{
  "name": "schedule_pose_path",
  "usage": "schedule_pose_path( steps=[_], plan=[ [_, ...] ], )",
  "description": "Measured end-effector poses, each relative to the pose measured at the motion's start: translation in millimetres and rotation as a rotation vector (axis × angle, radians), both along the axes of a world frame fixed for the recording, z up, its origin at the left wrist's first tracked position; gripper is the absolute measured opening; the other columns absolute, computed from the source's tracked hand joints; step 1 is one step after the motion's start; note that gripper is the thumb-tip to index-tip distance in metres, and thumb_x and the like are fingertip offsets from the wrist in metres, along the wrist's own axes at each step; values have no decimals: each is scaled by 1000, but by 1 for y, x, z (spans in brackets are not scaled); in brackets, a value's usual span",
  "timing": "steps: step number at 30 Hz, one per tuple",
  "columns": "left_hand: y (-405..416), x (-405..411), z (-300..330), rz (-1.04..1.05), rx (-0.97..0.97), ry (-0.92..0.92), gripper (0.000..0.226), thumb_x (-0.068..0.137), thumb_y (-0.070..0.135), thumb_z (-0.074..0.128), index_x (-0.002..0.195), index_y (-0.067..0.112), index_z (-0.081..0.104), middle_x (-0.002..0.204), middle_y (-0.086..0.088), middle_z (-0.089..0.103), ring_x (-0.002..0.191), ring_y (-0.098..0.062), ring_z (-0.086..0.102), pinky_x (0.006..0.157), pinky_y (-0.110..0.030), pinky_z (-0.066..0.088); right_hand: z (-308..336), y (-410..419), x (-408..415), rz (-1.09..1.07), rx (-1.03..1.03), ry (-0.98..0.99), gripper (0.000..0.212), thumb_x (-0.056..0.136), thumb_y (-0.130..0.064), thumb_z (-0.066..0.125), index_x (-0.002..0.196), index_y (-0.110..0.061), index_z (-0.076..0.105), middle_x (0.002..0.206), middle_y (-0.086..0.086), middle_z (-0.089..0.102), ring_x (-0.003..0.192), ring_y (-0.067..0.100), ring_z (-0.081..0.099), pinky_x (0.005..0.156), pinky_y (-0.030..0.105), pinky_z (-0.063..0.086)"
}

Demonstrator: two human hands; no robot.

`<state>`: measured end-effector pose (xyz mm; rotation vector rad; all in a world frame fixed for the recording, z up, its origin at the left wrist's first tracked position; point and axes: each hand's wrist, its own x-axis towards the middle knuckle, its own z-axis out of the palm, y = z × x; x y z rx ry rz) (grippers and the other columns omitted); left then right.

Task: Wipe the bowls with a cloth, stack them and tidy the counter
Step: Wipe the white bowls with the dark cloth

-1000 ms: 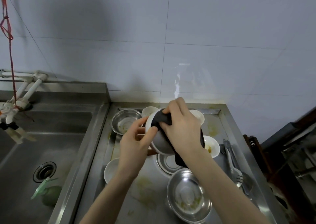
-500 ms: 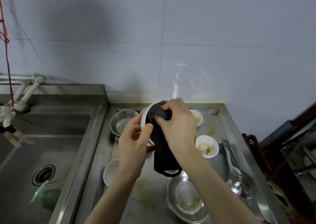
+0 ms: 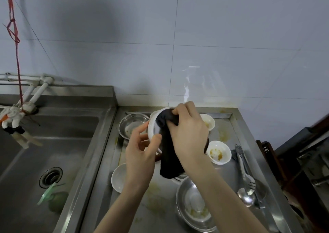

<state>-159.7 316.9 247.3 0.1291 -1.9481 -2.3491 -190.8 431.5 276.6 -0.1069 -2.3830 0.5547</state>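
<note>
My left hand (image 3: 140, 154) grips a white bowl (image 3: 152, 126) by its rim, tilted on edge above the steel counter (image 3: 160, 213). My right hand (image 3: 188, 134) presses a dark cloth (image 3: 168, 154) into that bowl; the cloth's tail hangs down below it. On the counter stand a soiled white bowl (image 3: 219, 152) to the right, another white bowl (image 3: 207, 121) at the back, a white bowl (image 3: 118, 177) at the near left, a steel bowl (image 3: 131, 125) at the back left and a soiled steel bowl (image 3: 194, 204) in front.
A metal spoon, fork and tongs (image 3: 246, 184) lie along the counter's right side. A deep steel sink (image 3: 35, 152) with a drain (image 3: 50, 176) and white tap pipes (image 3: 23, 106) is on the left. The tiled wall is behind; dark furniture (image 3: 302, 161) stands at the right.
The bowl has tipped more upright and risen a little. My right hand has worked the cloth toward the bowl's upper rim, and the cloth now hangs longer below.
</note>
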Motion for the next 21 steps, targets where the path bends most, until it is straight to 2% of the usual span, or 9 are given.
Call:
schedule_pose_path(
  steps=[3, 6, 9, 12, 14, 16, 17, 19, 21],
  plan=[
    [-7, -3, 2, 55, -13, 40, 31, 89, 9, 71, 114, 27, 66, 94, 1, 74, 87, -20, 73, 65, -42, 63, -3, 9, 4, -90, 29, -119, 23, 73, -19, 74, 87, -13, 58, 93, 5, 56, 74, 32, 58, 49, 30, 32],
    [-13, -7, 6, 79, -30, 31, 31, 92, 5, 64, 118, 22, 68, 92, 4, 74, 84, -16, 73, 60, -32, 62, -8, 20, 16, 145, -143, -332, 25, 77, -30, 73, 77, -23, 49, 85, -6, 53, 78, 20, 54, 60, 33, 43],
    [-16, -9, 8, 57, 9, -11, 28, 97, 10, 58, 119, 24, 68, 94, 5, 74, 86, -13, 72, 59, -26, 59, -9, 28, 26, 180, -508, -175, 30, 70, -29, 82, 72, -29, 53, 76, -9, 57, 72, 7, 56, 66, 19, 44],
    [-20, -11, 7, -6, -12, -2, 30, 100, 11, 55, 123, 26, 66, 97, 11, 72, 92, -9, 70, 62, -27, 60, -15, 37, 22, 101, -719, -43, 26, 77, -29, 79, 87, -33, 56, 91, -13, 62, 84, 8, 60, 77, 26, 48],
    [-22, -10, 8, -105, -48, 45, 34, 99, 8, 56, 127, 25, 65, 104, 8, 72, 95, -13, 71, 66, -32, 61, -13, 39, 18, 157, -691, -130, 31, 78, -31, 78, 101, -33, 58, 100, -18, 61, 89, 2, 58, 82, 21, 47],
    [-25, -11, 8, -186, -156, 122, 39, 97, 5, 58, 128, 26, 65, 110, 8, 72, 99, -15, 71, 73, -38, 62, -13, 42, 16, 182, -491, -220, 38, 79, -32, 76, 113, -37, 59, 99, -20, 62, 89, -3, 54, 80, 10, 42],
    [-28, -13, 8, -219, -226, 150, 40, 96, 5, 59, 130, 27, 64, 113, 11, 71, 102, -15, 70, 76, -40, 62, -13, 42, 15, 182, -382, -247, 36, 80, -32, 72, 113, -38, 61, 96, -17, 65, 89, 2, 56, 78, 12, 43],
    [-33, -18, 8, -290, -332, 147, 42, 97, 14, 60, 134, 35, 60, 120, 17, 66, 108, -12, 66, 82, -43, 62, -15, 42, 16, 136, -252, -225, 26, 84, -29, 65, 109, -35, 65, 91, -10, 68, 87, 15, 61, 74, 30, 48],
    [-40, -25, 8, -334, -500, 82, 50, 92, 42, 62, 140, 48, 49, 126, 17, 57, 113, -9, 62, 88, -44, 60, -23, 40, 19, 59, -213, -121, 26, 85, -25, 60, 109, -32, 67, 89, -8, 70, 83, 20, 63, 69, 33, 48]
  ],
)
